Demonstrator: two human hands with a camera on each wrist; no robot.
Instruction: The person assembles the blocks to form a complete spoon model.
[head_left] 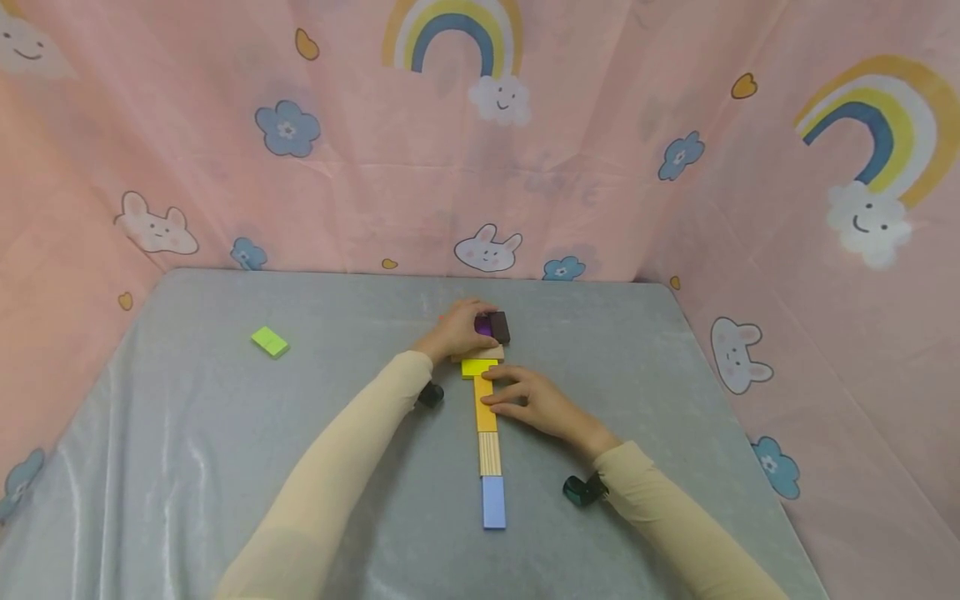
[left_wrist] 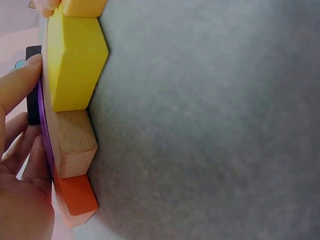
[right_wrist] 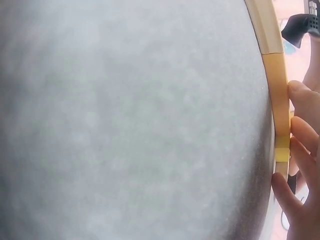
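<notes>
A row of blocks runs along the cloth. My left hand [head_left: 454, 328] is at its far end, with thumb and fingers around a purple block [head_left: 483, 326]. A dark brown block [head_left: 500, 327] sits against the purple one, just past the fingertips. Nearer come a plain wooden block [left_wrist: 77, 131], a yellow block [head_left: 478, 367], a long orange-yellow block [head_left: 485, 408], a striped wooden block [head_left: 489, 454] and a blue block [head_left: 493, 502]. My right hand [head_left: 543, 402] has loosely bent fingers, their tips at the orange-yellow block's right side. An orange-red block end [left_wrist: 79, 195] shows beyond the wooden one.
Lime-green blocks [head_left: 270, 342] lie apart at the left on the grey cloth [head_left: 360, 533]. A pink patterned curtain [head_left: 577, 142] encloses the back and sides. Each wrist carries a small black camera, such as the one [head_left: 583, 490] below the right sleeve.
</notes>
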